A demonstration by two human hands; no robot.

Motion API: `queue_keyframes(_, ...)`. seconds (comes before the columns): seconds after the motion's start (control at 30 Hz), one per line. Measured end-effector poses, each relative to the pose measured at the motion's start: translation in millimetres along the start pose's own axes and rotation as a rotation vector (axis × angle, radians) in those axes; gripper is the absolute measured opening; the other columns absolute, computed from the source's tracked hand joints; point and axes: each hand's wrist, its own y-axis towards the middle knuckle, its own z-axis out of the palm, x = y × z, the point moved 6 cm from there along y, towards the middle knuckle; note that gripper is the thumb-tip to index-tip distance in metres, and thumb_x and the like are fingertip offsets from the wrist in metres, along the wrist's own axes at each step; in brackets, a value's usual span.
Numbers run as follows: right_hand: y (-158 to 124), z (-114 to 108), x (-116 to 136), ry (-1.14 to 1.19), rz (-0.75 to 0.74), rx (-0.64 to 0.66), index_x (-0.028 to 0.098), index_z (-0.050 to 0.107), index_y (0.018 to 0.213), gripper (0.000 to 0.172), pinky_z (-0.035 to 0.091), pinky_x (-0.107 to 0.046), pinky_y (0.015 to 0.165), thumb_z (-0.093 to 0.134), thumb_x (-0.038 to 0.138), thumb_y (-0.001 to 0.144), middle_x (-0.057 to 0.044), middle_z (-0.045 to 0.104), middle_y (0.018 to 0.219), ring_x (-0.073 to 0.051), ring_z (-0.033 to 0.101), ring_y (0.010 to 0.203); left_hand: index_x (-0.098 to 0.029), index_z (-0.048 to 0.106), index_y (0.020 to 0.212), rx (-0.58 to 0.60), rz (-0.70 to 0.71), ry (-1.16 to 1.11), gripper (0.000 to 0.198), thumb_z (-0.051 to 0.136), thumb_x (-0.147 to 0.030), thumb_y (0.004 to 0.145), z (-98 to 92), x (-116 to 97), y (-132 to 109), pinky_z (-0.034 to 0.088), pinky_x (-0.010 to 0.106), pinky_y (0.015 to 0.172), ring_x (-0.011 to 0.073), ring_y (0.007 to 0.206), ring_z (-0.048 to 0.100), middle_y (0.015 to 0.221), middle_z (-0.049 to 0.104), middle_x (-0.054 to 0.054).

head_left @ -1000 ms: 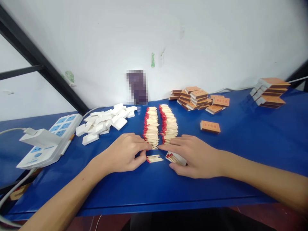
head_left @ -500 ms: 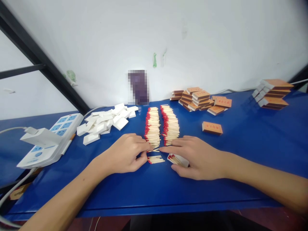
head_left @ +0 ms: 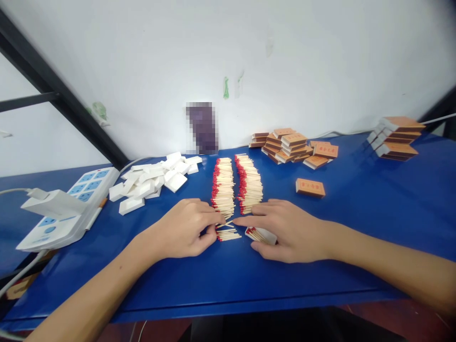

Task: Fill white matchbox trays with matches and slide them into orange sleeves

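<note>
My left hand [head_left: 192,228] is curled at the near end of the left match row [head_left: 223,185]; its index fingertip presses on loose matches [head_left: 228,223] there. A small group of red-tipped matches [head_left: 228,234] lies beside its thumb. My right hand [head_left: 288,230] curves around a white matchbox tray [head_left: 272,236], which is partly hidden in the crook of the thumb. Several matches [head_left: 254,234] lie inside that tray. The right index finger stretches left, its tip at the loose matches. Behind this hand runs the right match row [head_left: 249,183].
White trays [head_left: 149,178] are heaped at left beside a power strip [head_left: 71,209]. Orange matchbox sleeves [head_left: 294,140] are piled near the wall, with a single matchbox [head_left: 309,187] in front. Another matchbox stack [head_left: 397,137] stands far right on the blue table [head_left: 228,280].
The view has shifted slightly, so things appear a little further left. Between the two index fingertips, the loose matches have turned a little and now lie crossed. Both hands stay nearly in place.
</note>
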Motion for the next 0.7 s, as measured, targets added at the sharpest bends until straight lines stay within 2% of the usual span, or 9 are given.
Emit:
queue_keyframes(0.3, 0.2, 0.9, -0.6, 0.003, -0.006, 0.002, 0.026, 0.056, 0.140, 0.048, 0.043, -0.038, 0.079, 0.052, 0.042, 0.096, -0.006, 0.067, 0.101, -0.023, 0.064, 0.085, -0.020, 0.067, 0.085, 0.053, -0.084, -0.087, 0.020, 0.048, -0.012, 0.081, 0.1, 2.1, -0.3, 0.038, 0.031, 0.064, 0.0164, 0.063, 0.054, 0.069, 0.062, -0.001)
queue_keyframes(0.57, 0.3, 1.0, -1.5, -0.005, -0.003, 0.005, 0.027, 0.057, 0.139, 0.046, 0.042, -0.038, 0.079, 0.053, 0.042, 0.095, -0.005, 0.067, 0.099, -0.023, 0.064, 0.085, -0.021, 0.069, 0.094, 0.036, -0.065, -0.150, 0.026, 0.050, -0.013, 0.079, 2.3, 0.3, -1.8, 0.039, 0.031, 0.066, 0.0165, 0.066, 0.058, 0.073, 0.064, -0.001)
queue_keyframes(0.7, -0.1, 1.5, -0.6, -0.002, -0.006, 0.003, 0.027, 0.057, 0.139, 0.046, 0.043, -0.040, 0.081, 0.053, 0.042, 0.095, -0.005, 0.068, 0.103, -0.024, 0.065, 0.087, -0.021, 0.067, 0.093, 0.032, -0.056, -0.106, 0.021, 0.050, -0.014, 0.083, 0.6, -0.3, -0.5, 0.037, 0.031, 0.065, 0.0165, 0.064, 0.055, 0.071, 0.062, -0.001)
